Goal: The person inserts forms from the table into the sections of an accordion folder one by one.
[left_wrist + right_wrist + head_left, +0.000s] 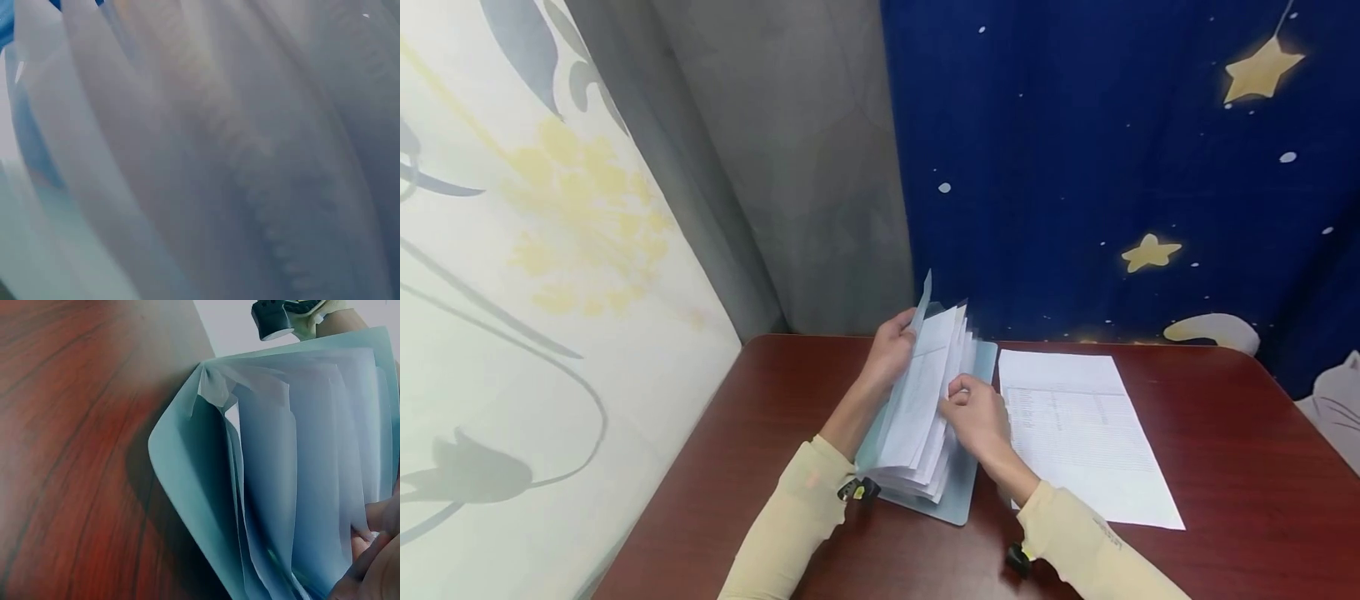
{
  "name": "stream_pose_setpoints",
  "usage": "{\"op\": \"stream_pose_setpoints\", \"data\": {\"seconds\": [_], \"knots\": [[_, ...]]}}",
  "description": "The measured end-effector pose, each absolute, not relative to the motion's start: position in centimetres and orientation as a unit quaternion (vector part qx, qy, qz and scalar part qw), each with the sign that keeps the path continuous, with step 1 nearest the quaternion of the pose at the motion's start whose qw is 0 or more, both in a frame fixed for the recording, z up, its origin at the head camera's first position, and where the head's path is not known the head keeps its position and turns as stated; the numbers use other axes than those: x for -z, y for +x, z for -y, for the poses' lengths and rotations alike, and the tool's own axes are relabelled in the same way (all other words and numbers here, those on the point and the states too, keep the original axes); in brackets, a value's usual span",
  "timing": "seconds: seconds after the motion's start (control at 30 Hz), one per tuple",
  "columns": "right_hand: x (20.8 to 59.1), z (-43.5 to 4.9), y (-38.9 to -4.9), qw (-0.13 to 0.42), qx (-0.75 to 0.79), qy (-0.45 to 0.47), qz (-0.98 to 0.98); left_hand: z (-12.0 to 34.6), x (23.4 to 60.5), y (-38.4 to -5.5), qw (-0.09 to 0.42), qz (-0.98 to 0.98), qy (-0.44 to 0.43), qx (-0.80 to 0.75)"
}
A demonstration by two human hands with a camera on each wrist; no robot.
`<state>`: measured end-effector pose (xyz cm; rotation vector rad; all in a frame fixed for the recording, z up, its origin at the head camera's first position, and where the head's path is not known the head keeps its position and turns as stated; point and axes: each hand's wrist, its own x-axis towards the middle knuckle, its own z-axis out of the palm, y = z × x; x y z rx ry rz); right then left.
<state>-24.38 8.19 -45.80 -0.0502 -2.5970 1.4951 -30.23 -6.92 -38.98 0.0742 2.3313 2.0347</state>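
Note:
A pale blue-green folder (985,362) with several plastic sleeves stands partly open on the table, its pages fanned. White printed papers (931,375) show inside the sleeves. My left hand (891,350) holds the raised front cover near its upper left edge. The right hand (979,417) has curled fingers and pinches the edge of the sleeves at mid-height. In the right wrist view, fingers (375,556) meet the sleeve edges at the lower right, and the folder's cover (181,481) lies against the table. Blurred sleeves (187,162) fill the left wrist view, where the left hand is hidden.
A printed white sheet (1075,450) lies flat just right of the folder on the reddish-brown wooden table (1217,450). Behind the table's far edge hang a grey curtain (805,167) and a dark blue curtain (1037,167) with stars. A patterned white surface (587,333) rises at the left.

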Motion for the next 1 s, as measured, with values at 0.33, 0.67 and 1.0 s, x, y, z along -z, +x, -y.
{"op": "stream_pose_setpoints", "data": {"seconds": [0.33, 0.67, 1.0], "knots": [[46.3, -8.0, -25.0, 0.070, -0.486, -0.029, 0.871, 6.8, 39.0, -30.0, 0.022, -0.751, 0.021, -0.660], [46.9, -7.9, -25.6, 0.069, -0.471, -0.020, 0.879, 6.9, 39.3, -30.2, 0.009, -0.753, 0.039, -0.657], [46.6, -7.6, -26.2, 0.069, -0.451, -0.013, 0.890, 7.1, 39.1, -30.1, 0.014, -0.751, 0.036, -0.659]]}}
